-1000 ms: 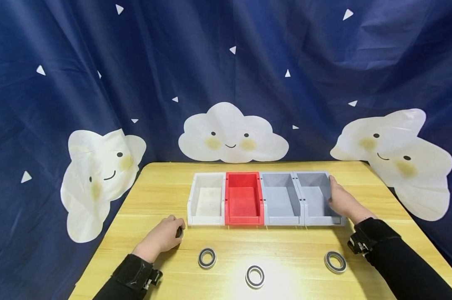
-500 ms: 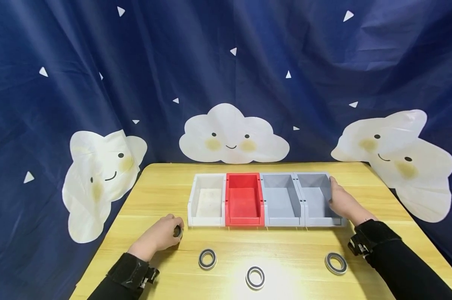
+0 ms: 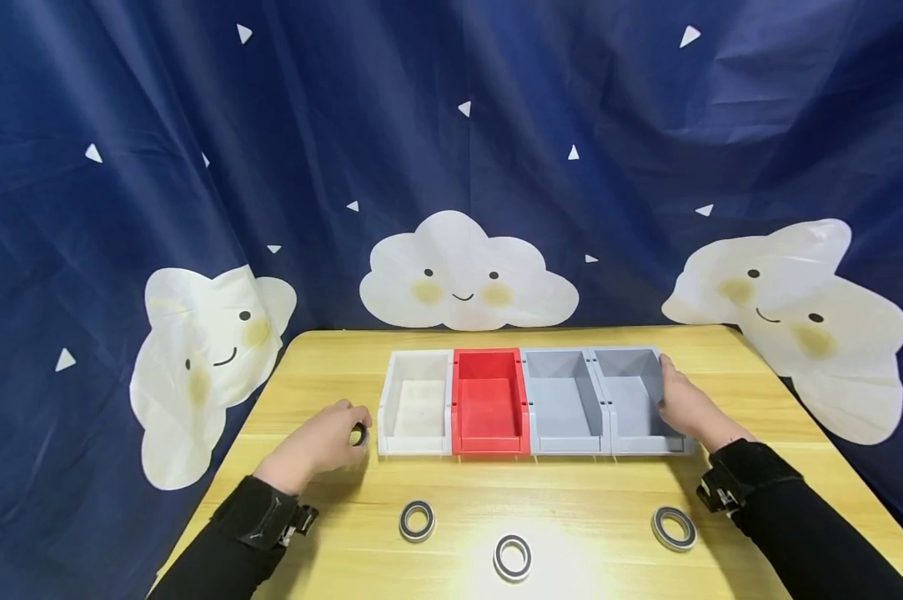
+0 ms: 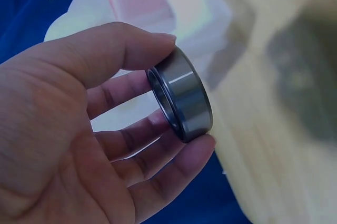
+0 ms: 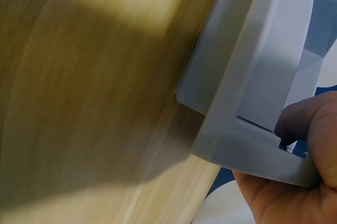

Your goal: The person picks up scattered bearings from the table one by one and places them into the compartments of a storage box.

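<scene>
Between the thumb and fingers of my left hand (image 3: 318,447) is a metal ball bearing (image 4: 189,97), its smooth outer ring facing the left wrist camera. In the head view this hand is above the table, left of the white bin (image 3: 414,446). My right hand (image 3: 689,408) grips the outer side wall of the rightmost grey bin (image 5: 237,147), thumb on the inner side and fingers outside. Three more bearings lie flat in front of the bins: a left bearing (image 3: 404,525), a middle bearing (image 3: 499,567) and a right bearing (image 3: 658,533).
A red bin (image 3: 492,446) and another grey bin (image 3: 569,446) stand between the white bin and the gripped one, side by side in a row. The wooden table (image 3: 571,492) ends at a dark blue curtain (image 3: 391,100) with cloud prints.
My left hand has risen a little from the table with the bearing, tilting it. The right hand stays on the grey bin. The head view has shifted slightly.
</scene>
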The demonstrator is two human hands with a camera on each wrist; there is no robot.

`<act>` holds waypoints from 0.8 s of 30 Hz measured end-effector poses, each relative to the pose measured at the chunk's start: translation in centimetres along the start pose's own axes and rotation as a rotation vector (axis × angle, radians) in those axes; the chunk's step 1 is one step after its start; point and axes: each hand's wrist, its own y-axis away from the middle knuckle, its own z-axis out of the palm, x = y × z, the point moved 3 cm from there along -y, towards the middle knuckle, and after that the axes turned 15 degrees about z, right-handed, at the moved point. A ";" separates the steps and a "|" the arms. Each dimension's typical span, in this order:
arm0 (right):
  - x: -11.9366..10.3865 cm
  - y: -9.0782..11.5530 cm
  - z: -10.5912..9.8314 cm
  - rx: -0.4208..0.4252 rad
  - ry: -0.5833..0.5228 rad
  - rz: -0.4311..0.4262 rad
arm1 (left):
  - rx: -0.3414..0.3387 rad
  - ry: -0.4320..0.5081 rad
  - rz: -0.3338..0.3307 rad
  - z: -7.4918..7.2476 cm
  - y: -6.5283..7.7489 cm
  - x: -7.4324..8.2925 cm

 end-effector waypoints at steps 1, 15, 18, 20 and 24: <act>0.0 0.0 0.0 0.003 0.002 -0.001 | 0.000 -0.003 0.010 -0.3 -0.3 0.1; 0.1 0.0 0.0 -0.009 0.001 0.013 | -0.024 -0.066 0.125 -2.0 -5.3 1.4; 0.2 -0.1 0.0 -0.002 0.002 0.008 | -0.052 -0.072 0.115 -2.0 -6.1 1.7; 0.2 -0.1 0.1 0.005 0.003 0.001 | -0.067 -0.071 0.109 -2.0 -6.5 1.7; 0.1 -0.1 0.1 0.011 0.009 -0.004 | -0.076 -0.075 0.105 -1.9 -7.4 1.8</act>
